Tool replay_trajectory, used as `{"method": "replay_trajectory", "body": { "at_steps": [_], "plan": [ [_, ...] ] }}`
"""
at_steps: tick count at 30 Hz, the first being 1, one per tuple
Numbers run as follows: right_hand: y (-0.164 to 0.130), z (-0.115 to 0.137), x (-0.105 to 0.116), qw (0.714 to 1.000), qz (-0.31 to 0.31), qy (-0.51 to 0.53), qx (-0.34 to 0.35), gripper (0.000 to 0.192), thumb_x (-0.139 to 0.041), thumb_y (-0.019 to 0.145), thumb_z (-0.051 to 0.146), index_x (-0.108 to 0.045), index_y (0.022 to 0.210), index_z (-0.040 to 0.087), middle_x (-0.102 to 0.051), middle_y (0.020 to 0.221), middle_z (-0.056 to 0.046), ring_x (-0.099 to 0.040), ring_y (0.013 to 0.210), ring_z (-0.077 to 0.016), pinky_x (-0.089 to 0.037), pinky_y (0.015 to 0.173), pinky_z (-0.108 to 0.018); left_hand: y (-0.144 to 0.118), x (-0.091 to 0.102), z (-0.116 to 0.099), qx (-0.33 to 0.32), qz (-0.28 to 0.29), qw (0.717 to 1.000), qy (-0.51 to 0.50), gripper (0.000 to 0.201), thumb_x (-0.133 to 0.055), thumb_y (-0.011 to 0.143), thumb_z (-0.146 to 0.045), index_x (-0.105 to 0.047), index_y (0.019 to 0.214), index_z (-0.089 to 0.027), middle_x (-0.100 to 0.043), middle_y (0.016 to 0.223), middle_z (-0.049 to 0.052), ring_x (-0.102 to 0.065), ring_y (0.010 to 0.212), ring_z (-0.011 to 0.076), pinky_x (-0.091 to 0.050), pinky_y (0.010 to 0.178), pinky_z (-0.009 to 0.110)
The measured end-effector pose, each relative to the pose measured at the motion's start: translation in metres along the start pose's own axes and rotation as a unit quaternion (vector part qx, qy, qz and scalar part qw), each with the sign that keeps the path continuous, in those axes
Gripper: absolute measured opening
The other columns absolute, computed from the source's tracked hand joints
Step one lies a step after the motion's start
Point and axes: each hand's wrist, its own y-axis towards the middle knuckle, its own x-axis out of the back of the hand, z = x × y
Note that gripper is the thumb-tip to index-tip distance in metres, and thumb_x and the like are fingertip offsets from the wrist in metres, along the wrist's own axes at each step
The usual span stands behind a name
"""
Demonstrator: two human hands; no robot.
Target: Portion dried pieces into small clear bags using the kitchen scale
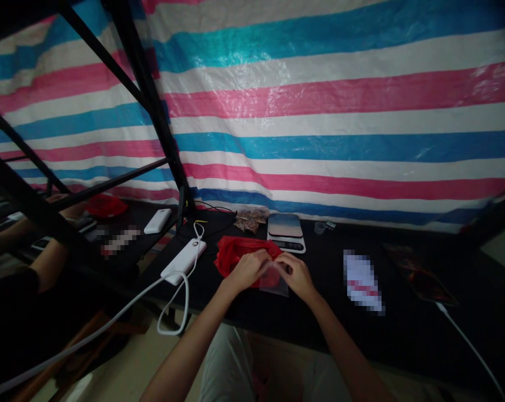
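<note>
My left hand (247,269) and my right hand (296,274) meet over a small clear plastic bag (274,282), each pinching its top edge just above the black table (319,312). A crumpled red plastic bag (236,250) lies right behind my left hand. Beyond it stands a small digital scale (286,231) with a shiny plate. To the left of the scale sits a clear packet of brown bits (249,219).
A white power bank (184,260) with a looping white cable lies left of the red bag. A small clear cup (319,227) stands right of the scale, and a phone (420,276) lies far right. Another person's arm (47,262) rests at the left table, behind black metal bars. A striped tarp hangs behind.
</note>
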Motion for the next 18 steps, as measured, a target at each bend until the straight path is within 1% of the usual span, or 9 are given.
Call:
{"method": "replay_trajectory", "body": {
  "at_steps": [5,8,11,13,15,16,18],
  "plan": [
    [0.0,0.004,-0.001,1.0,-0.014,0.026,-0.008,0.02,-0.051,0.078,0.032,-0.063,0.069,0.018,-0.058,0.07,-0.002,-0.051,0.055,-0.0115,-0.036,0.05,-0.022,-0.001,0.001,0.001,0.002,-0.02,1.0,-0.01,0.018,-0.042,0.084,-0.02,-0.056,0.095,-0.017,-0.058,0.092,0.003,-0.055,0.083,0.0145,-0.038,0.072,0.022],
    [0.002,0.003,0.0,0.997,-0.045,0.063,-0.028,0.019,-0.055,0.076,0.033,-0.064,0.068,0.017,-0.058,0.066,-0.002,-0.048,0.052,-0.0108,-0.034,0.047,-0.022,-0.001,0.006,0.005,0.022,-0.04,0.999,-0.027,0.016,-0.043,0.082,-0.02,-0.059,0.088,-0.017,-0.061,0.087,0.003,-0.055,0.08,0.0141,-0.038,0.072,0.022],
    [0.005,0.0,-0.001,0.988,-0.081,0.113,-0.062,0.02,-0.059,0.073,0.034,-0.066,0.066,0.017,-0.06,0.063,-0.002,-0.048,0.051,-0.0108,-0.035,0.047,-0.022,0.0,0.014,0.006,0.033,-0.047,0.997,-0.044,0.019,-0.042,0.083,-0.022,-0.06,0.08,-0.017,-0.062,0.08,0.002,-0.055,0.074,0.0137,-0.037,0.069,0.022],
    [0.006,-0.003,-0.001,0.977,-0.101,0.168,-0.088,0.021,-0.061,0.07,0.035,-0.067,0.065,0.016,-0.062,0.063,-0.003,-0.051,0.053,-0.0121,-0.037,0.049,-0.023,0.003,0.018,0.004,0.025,-0.048,0.997,-0.057,0.022,-0.041,0.084,-0.023,-0.06,0.076,-0.016,-0.062,0.078,0.002,-0.055,0.072,0.0134,-0.036,0.067,0.021],
    [0.006,-0.007,-0.001,0.958,-0.127,0.228,-0.119,0.022,-0.062,0.068,0.037,-0.068,0.066,0.016,-0.064,0.065,-0.004,-0.055,0.058,-0.0143,-0.04,0.052,-0.024,0.008,0.017,0.001,0.025,-0.054,0.996,-0.071,0.026,-0.039,0.084,-0.025,-0.059,0.07,-0.015,-0.06,0.071,0.002,-0.054,0.068,0.0128,-0.034,0.064,0.021],
    [0.007,-0.01,0.0,0.947,-0.147,0.252,-0.135,0.023,-0.062,0.067,0.038,-0.069,0.068,0.016,-0.065,0.067,-0.004,-0.056,0.06,-0.0152,-0.041,0.053,-0.024,0.012,0.015,0.0,0.03,-0.056,0.995,-0.081,0.028,-0.039,0.084,-0.026,-0.057,0.066,-0.015,-0.058,0.067,0.001,-0.052,0.064,0.0123,-0.033,0.062,0.021],
    [0.007,-0.017,0.005,0.923,-0.215,0.274,-0.166,0.029,-0.061,0.068,0.041,-0.07,0.077,0.015,-0.067,0.071,-0.005,-0.056,0.059,-0.0151,-0.041,0.051,-0.024,0.019,0.01,0.001,0.049,-0.052,0.992,-0.107,0.034,-0.037,0.084,-0.03,-0.053,0.059,-0.014,-0.053,0.058,0.0,-0.048,0.057,0.0112,-0.031,0.057,0.021]
  ]
}}
